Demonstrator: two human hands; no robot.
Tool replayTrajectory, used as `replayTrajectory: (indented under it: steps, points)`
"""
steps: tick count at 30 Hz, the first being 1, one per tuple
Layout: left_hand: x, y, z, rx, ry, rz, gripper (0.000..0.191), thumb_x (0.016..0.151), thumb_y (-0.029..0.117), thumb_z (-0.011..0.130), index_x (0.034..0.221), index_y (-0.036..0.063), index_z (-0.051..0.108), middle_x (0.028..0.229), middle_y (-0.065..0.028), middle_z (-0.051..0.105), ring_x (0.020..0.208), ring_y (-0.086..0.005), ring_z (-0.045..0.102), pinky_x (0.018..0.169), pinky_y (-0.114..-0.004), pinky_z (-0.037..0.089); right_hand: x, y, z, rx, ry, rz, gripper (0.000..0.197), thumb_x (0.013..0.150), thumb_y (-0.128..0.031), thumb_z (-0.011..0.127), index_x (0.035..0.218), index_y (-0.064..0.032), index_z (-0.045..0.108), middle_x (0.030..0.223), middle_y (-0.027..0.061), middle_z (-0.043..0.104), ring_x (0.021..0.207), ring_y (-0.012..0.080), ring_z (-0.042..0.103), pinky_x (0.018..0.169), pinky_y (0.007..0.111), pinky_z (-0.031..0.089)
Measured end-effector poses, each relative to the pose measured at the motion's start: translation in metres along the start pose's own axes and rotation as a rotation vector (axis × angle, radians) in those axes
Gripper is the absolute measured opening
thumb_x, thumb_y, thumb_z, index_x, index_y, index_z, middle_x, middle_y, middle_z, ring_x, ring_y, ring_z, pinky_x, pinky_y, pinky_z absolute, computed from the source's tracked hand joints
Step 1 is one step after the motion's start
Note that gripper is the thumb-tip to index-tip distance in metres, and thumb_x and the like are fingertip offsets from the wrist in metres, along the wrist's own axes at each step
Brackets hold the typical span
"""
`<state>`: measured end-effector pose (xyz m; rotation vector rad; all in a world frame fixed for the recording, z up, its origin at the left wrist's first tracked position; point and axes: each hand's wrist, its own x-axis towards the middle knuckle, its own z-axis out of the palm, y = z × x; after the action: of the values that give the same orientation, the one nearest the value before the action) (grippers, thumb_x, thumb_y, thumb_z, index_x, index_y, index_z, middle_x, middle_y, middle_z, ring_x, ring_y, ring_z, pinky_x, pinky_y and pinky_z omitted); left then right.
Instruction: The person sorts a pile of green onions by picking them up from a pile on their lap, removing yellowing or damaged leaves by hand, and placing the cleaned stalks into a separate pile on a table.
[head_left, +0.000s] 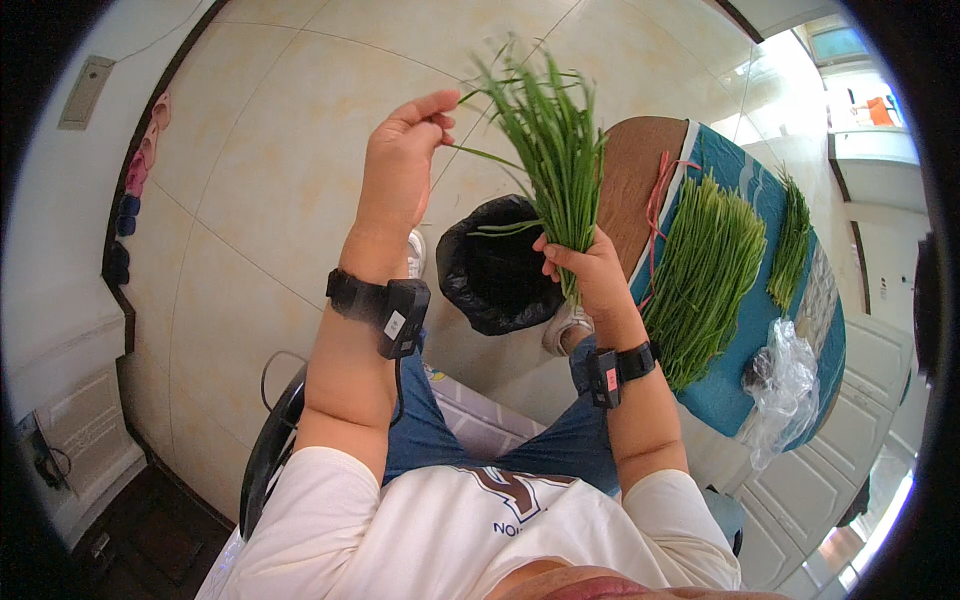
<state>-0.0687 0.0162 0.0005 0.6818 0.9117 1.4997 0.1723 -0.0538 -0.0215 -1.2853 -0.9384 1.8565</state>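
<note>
My right hand (589, 262) grips a bunch of green garlic chives (559, 157) near its lower end, with the leaf tips fanned upward and partly blurred. To its left, my left hand (409, 150) is closed at the fingertips on a thin chive leaf (484, 154). A second strand shows by its index finger. Below and between the hands is a bin lined with a black plastic bag (487, 277). A few loose leaves (506, 228) stick out from the bunch over its opening.
On my right, a table with a blue patterned cover (701, 409) bears a large chive pile (705, 270), a smaller bundle (789, 236), red ties (656, 202) and a clear plastic bag (784, 397). Shoes (135, 176) line the left wall. White cabinets (795, 495) stand beyond the table.
</note>
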Motion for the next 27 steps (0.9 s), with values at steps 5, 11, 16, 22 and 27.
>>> replayTrajectory:
  steps: [5,11,16,22,27]
  points:
    - [-0.007,-0.004,0.003,0.616,-0.030,-0.041,0.025,0.086,0.004,0.056,0.109,-0.0055,0.063,0.097,-0.0074,0.065,0.086,-0.0131,0.058,0.078,-0.025,0.048,0.003,-0.004,-0.002,0.119,0.053,-0.068,0.021,0.082,-0.001,0.062,0.102,-0.0008,0.057,0.090,0.0092,0.064,0.066,0.0146,0.058,0.058,0.028,0.047]
    - [-0.011,0.003,0.012,1.005,-0.138,0.091,0.018,0.088,0.012,0.061,0.102,0.0032,0.068,0.086,-0.0029,0.067,0.077,-0.0100,0.058,0.069,-0.023,0.047,0.003,-0.012,-0.014,0.177,0.134,-0.131,0.021,0.081,0.001,0.062,0.101,-0.0012,0.057,0.089,0.0096,0.064,0.065,0.0148,0.058,0.056,0.027,0.047]
    - [-0.013,0.012,0.018,0.881,0.099,0.120,0.014,0.088,0.014,0.062,0.095,0.0041,0.069,0.071,0.0016,0.060,0.062,-0.0070,0.049,0.057,-0.022,0.041,0.004,-0.010,-0.012,0.183,0.128,-0.111,0.020,0.081,0.001,0.063,0.100,-0.0015,0.058,0.089,0.0093,0.064,0.064,0.0145,0.058,0.055,0.027,0.047]
    - [-0.014,0.012,0.022,0.747,-0.005,0.059,0.018,0.090,0.017,0.060,0.093,0.0019,0.070,0.072,-0.0004,0.061,0.063,-0.0075,0.051,0.057,-0.023,0.043,0.004,-0.007,-0.013,0.163,0.105,-0.123,0.019,0.081,0.001,0.063,0.099,-0.0016,0.059,0.088,0.0095,0.064,0.065,0.0143,0.059,0.055,0.026,0.047]
    - [-0.017,0.008,0.016,0.479,-0.542,-0.323,0.028,0.092,0.026,0.056,0.094,0.0016,0.070,0.081,-0.0061,0.068,0.076,-0.0139,0.063,0.067,-0.026,0.050,0.004,-0.009,-0.013,0.146,0.105,-0.138,0.018,0.082,0.001,0.063,0.099,-0.0016,0.059,0.089,0.0097,0.065,0.066,0.0143,0.059,0.056,0.027,0.047]
